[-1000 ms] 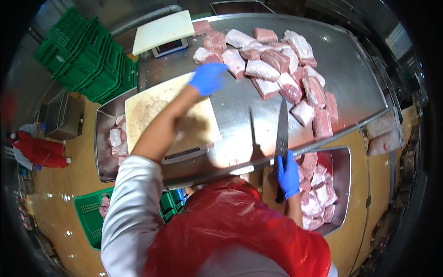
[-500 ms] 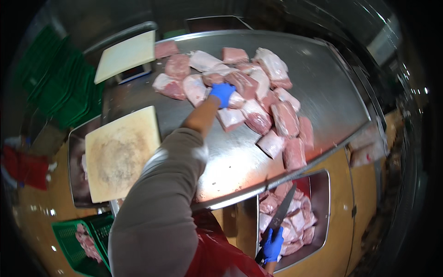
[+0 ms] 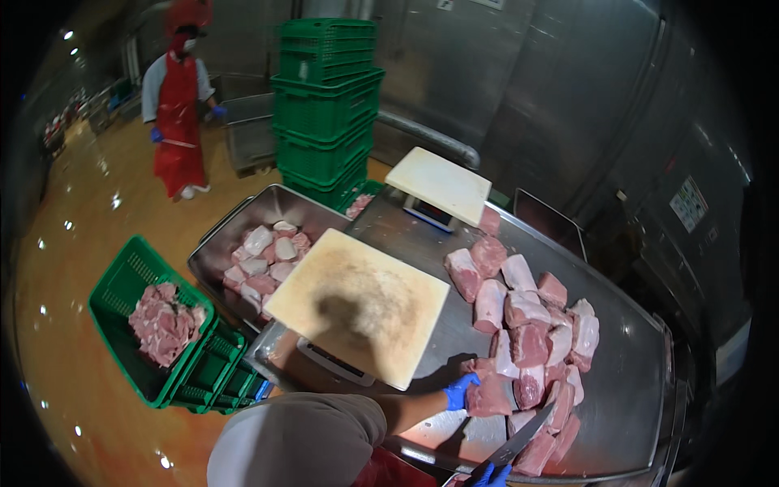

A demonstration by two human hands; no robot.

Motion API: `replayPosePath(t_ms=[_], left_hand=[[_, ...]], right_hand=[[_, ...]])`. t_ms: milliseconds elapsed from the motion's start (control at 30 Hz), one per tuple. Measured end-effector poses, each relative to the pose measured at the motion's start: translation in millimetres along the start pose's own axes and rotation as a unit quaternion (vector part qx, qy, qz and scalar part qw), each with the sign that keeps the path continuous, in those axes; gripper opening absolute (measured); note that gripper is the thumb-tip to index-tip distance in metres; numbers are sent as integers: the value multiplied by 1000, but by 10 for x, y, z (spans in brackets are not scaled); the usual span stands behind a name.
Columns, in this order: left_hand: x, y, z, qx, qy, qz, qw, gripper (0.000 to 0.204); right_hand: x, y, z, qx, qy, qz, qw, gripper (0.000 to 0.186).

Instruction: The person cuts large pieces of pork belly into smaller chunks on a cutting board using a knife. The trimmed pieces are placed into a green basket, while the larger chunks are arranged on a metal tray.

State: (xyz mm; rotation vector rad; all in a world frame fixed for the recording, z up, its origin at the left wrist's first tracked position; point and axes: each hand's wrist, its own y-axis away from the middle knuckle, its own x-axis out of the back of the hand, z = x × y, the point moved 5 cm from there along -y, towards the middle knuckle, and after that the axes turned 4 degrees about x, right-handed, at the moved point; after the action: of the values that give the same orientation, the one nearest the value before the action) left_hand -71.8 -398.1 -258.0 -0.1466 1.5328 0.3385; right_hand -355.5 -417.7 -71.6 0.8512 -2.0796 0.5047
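My left hand [image 3: 461, 391], in a blue glove, grips the near-left edge of a slab of raw meat [image 3: 489, 391] on the steel table [image 3: 621, 398]. Its fingers are partly hidden against the meat. At the lower edge my right hand [image 3: 493, 477], also blue-gloved, is closed round the handle of a long knife [image 3: 519, 438]. The dark blade slants up and to the right, over the nearest pieces. Beyond both hands spreads a pile of pink meat blocks [image 3: 530, 344] with pale fat.
Left of the pile, a stained cutting board [image 3: 357, 304] rests on a scale [image 3: 334, 362]; a second white board [image 3: 439, 183] lies farther back. Steel tub [image 3: 213, 243] and green crate [image 3: 122, 300] hold meat. Stacked green crates [image 3: 326, 114] rise behind. A person [image 3: 177, 114] in a red apron stands far left.
The view has swung left, bringing the person and crate stack into sight. My left hand has left the middle of the pile for a slab nearer me; the knife now reaches over the table.
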Motion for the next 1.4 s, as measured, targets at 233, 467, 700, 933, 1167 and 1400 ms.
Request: replayPosePath(t_ms=[233, 467, 700, 933, 1167, 1400], left_hand=[[-2025, 1251, 617, -44, -61, -34, 997, 48], [-2162, 2815, 2495, -289, -605, 216, 710, 53], [-2219, 3699, 2636, -256, -920, 149, 255, 54], [-1614, 5399, 2745, -420, -789, 362, 264, 37], [-1136, 5461, 2953, -431, -666, 434, 427, 28], [-1681, 4672, 2854, -435, -807, 344, 204, 46]], right_hand=[[-141, -148, -131, 14, -83, 21, 996, 63], [-312, 71, -759, 95, -152, 46, 983, 31], [-577, 1, -1112, 96, -130, -55, 985, 26], [-645, -5, -1332, 70, -203, -66, 974, 22], [-764, -362, -1953, 76, -305, -91, 945, 29], [-413, -465, -2726, 152, -469, -32, 869, 25]])
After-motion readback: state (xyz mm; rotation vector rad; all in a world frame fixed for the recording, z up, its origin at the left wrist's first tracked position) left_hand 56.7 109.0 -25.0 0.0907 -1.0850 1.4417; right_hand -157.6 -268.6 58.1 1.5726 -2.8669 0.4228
